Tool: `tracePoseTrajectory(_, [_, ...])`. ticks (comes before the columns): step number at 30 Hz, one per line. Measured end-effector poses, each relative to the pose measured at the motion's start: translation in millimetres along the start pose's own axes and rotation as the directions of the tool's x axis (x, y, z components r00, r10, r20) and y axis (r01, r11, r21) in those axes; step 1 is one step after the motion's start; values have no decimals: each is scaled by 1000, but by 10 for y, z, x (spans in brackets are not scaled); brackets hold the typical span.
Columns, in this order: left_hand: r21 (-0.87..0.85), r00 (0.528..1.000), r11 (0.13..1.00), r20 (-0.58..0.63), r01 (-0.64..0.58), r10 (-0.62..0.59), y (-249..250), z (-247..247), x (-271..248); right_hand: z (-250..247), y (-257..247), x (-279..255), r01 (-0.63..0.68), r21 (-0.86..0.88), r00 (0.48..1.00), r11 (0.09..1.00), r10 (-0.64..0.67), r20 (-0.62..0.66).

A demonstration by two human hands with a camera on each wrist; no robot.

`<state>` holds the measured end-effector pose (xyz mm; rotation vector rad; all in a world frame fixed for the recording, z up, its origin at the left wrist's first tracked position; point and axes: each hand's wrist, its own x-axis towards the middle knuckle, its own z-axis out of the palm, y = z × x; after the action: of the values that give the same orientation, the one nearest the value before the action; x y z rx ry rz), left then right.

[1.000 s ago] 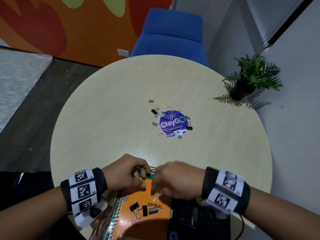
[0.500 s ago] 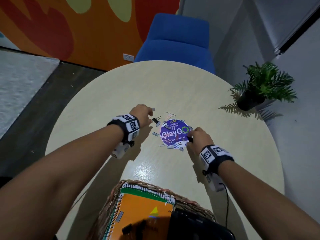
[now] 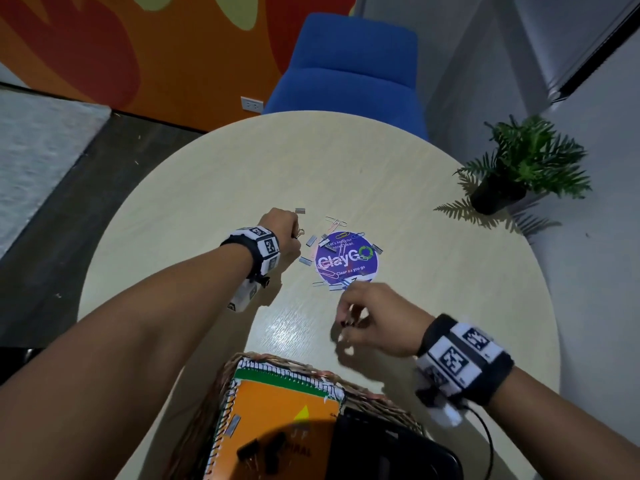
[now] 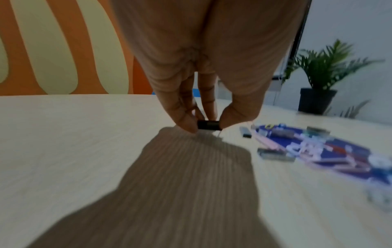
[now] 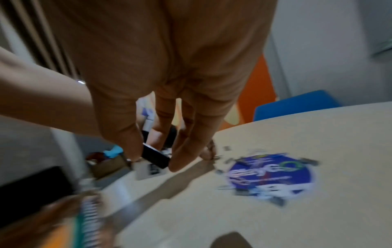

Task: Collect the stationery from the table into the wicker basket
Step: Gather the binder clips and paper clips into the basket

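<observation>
Near the table's middle, my left hand (image 3: 293, 233) pinches a black binder clip (image 4: 208, 125) between thumb and fingers, just off the tabletop. My right hand (image 3: 346, 317) holds another black binder clip (image 5: 156, 157) in its fingertips, above the table between the purple round sticker (image 3: 346, 258) and the wicker basket (image 3: 239, 359). Paper clips (image 3: 335, 221) and staple strips (image 3: 311, 241) lie scattered on and around the sticker. The basket at the near edge holds an orange spiral notebook (image 3: 277, 407) with binder clips (image 3: 258, 452) on its cover.
A black object (image 3: 398, 452) fills the basket's right side. A potted plant (image 3: 502, 188) stands at the table's right edge. A blue chair (image 3: 349, 67) is behind the round table (image 3: 214, 188).
Both hands went from the basket out to the pile. My right hand has since pulled back toward the basket with a clip. My left hand stays at the pile, now pinching a clip.
</observation>
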<state>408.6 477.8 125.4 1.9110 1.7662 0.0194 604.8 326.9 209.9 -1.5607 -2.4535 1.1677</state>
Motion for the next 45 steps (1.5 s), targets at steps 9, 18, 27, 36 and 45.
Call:
tracePoseTrajectory(9, [-372,966,913,121,-170,229,-169,-535,-1102,332,-518,-390,220,164,931,962,-257,259])
tracePoseTrajectory(18, [-329,843,888,327,-322,427,-438,-238,-2326,-239,145,-37,-138,139,987,981,147,-62])
tracePoseTrajectory(27, [-168,893,894,113,-415,436,-309,-409,-1899,-285,984,747,-377,-34,875,926,344,-341])
tracePoseTrajectory(36, [132,946,946,-95,-296,309,-93,-354,57,-41,1144,894,-403,-141,873,904,334,-356])
tracePoseTrajectory(45, [327,971,916,31,-234,237,57,45,608,54,1175,592,-494,-112,835,862,435,-338])
